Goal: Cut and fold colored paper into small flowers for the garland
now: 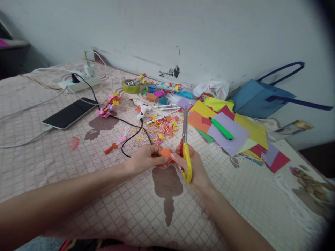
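Between the fingertips of both hands is a small piece of orange paper [166, 152]. My left hand [148, 157] pinches it from the left, thumb on top. My right hand [192, 162] has its thumb and a finger on the paper's right side. The same right hand also carries a pair of scissors [186, 150] with yellow and red handles, the blades pointing up and away from me. Just beyond the hands lies a heap of coloured paper scraps [164, 129]. Left of my left hand rests an orange paper cutout [111, 149].
A white glue gun [142, 109] with a black cord lies behind the hands. Coloured paper sheets [230, 136] with a green marker [222, 128] spread to the right. A dark tablet or phone [70, 113] and a power strip [80, 84] are at left; a blue bag [261, 97] leans at the wall.
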Motion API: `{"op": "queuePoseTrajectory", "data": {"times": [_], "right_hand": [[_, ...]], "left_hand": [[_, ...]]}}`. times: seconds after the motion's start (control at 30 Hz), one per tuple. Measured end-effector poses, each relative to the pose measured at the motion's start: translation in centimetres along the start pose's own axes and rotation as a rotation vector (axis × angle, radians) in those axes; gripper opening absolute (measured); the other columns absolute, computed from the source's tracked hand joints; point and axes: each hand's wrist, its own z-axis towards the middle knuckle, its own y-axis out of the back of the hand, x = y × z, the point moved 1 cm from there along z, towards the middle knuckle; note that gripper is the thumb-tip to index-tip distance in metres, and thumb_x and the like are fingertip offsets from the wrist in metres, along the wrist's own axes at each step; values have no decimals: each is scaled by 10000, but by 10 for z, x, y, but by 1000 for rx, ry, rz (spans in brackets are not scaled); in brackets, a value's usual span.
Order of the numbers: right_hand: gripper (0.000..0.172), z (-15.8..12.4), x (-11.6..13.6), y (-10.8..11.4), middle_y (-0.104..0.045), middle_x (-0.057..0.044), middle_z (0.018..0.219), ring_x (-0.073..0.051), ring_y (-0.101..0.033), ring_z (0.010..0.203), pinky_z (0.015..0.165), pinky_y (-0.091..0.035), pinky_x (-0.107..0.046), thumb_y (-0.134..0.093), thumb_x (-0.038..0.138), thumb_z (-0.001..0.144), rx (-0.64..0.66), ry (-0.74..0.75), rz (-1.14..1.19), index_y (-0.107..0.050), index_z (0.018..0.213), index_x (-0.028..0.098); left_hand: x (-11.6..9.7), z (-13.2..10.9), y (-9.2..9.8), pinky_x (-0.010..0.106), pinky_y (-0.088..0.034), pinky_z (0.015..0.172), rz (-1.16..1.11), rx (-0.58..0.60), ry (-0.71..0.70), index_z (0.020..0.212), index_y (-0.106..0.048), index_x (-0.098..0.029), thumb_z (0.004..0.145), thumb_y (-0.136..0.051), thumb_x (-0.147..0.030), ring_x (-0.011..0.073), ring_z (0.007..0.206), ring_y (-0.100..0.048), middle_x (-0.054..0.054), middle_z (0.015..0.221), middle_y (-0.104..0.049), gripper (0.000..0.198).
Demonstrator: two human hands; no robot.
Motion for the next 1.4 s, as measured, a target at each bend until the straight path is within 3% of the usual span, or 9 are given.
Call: {"op": "queuePoseTrajectory", "data": {"times": [0.4, 0.57, 0.77, 0.93, 1.1, 1.27, 1.4], "right_hand": [[287, -1, -1, -3, -477, 84, 545, -58, -400, 402, 385, -296, -191, -704, 275, 630, -10, 6, -5, -455, 757, 208], [287, -1, -2, -2, -472, 76, 558, -62, -393, 416, 383, -288, -196, -705, 294, 639, -12, 5, -21, -456, 754, 209], [294, 0, -2, -1, -427, 93, 517, -51, -346, 392, 380, -258, -192, -706, 308, 644, -9, 19, -11, -450, 749, 208], [301, 0, -5, 0, -414, 101, 489, -51, -327, 377, 371, -254, -190, -702, 351, 663, 59, -21, -14, -463, 781, 211], [341, 0, -5, 0, -438, 95, 516, -50, -344, 376, 367, -258, -190, -733, 349, 617, 22, -41, 4, -463, 773, 211], [340, 0, -3, 0, -433, 94, 506, -48, -337, 372, 358, -261, -185, -738, 356, 613, 29, -46, -9, -469, 759, 206], [310, 1, -4, 3, -440, 91, 506, -45, -346, 369, 345, -260, -172, -719, 342, 645, 65, -52, 28, -467, 759, 203]], "left_hand": [[3, 1, -1, 223, -431, 620, 34, 112, -48, 804, -615, -117, 755, -634, -298, 103, 638, -545, 11, 707, -601, 189], [0, -1, -3, 215, -430, 599, 24, 54, -56, 751, -608, -104, 751, -641, -308, 95, 606, -543, 18, 685, -610, 206], [-2, -1, 1, 218, -459, 619, -21, -125, -62, 703, -578, -115, 798, -584, -359, 93, 604, -570, 22, 675, -630, 262], [-4, -1, 2, 199, -445, 581, 36, -72, -87, 653, -568, -119, 788, -603, -342, 85, 573, -553, 4, 618, -612, 263], [-4, -1, 1, 218, -462, 626, -6, -63, -21, 709, -595, -126, 798, -580, -376, 91, 606, -575, 8, 684, -640, 266], [-4, -1, 2, 206, -442, 600, 8, -71, -86, 664, -583, -119, 774, -620, -341, 84, 577, -546, 6, 640, -621, 250], [-1, 1, 4, 236, -458, 663, -58, -85, -76, 749, -596, -118, 848, -517, -356, 103, 655, -571, 25, 725, -622, 270]]}}
